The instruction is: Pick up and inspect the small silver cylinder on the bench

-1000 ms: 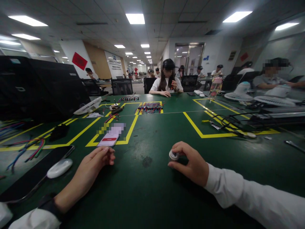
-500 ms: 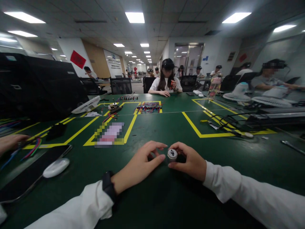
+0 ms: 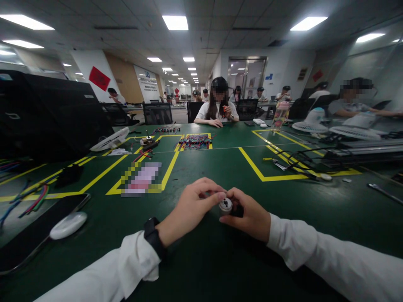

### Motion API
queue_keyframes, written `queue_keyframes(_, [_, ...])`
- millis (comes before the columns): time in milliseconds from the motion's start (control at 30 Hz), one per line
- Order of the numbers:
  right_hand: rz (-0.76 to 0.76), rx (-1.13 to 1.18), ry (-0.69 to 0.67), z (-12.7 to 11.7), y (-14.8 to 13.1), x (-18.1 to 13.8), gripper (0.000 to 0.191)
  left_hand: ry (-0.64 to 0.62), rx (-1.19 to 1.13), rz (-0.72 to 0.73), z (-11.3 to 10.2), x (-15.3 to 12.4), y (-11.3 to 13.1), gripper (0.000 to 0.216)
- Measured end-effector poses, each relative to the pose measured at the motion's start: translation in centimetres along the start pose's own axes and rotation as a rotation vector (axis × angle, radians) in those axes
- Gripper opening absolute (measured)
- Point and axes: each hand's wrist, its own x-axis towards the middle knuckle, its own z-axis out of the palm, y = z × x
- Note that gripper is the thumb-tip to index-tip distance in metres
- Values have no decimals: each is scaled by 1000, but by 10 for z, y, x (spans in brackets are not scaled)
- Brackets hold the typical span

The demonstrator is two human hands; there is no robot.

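A short silver cylinder (image 3: 225, 205), which looks like a small electric motor with a pale end face and a dark centre, stands upright at the green table (image 3: 201, 268). My right hand (image 3: 250, 212) is wrapped round its right side, thumb in front and fingers behind. My left hand (image 3: 193, 205) comes in from the left with thumb and fingers drawn together. Its thumb tip is at the cylinder's top left edge; whether anything is pinched there is hidden.
Left of my arm lie a dark phone (image 3: 40, 235), a white oval case (image 3: 68, 225) and loose coloured wires (image 3: 34, 201). Ahead is a bundle of wired parts (image 3: 195, 141) inside yellow tape. Black cables (image 3: 296, 161) lie to the right. A co-worker (image 3: 217, 105) sits opposite.
My left hand has moved right to the cylinder, and its thumb and fingers have closed together. My right hand keeps its hold. The whole view has shifted slightly.
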Motion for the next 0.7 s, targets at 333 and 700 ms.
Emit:
queue_keyframes(333, [8,-60,-4,0,-2,-2,40,-133,266,-66,-30,-26,-42,16])
queue_keyframes(700, [-1,-69,-24,0,-2,-3,40,-211,565,10,-21,-30,-46,22])
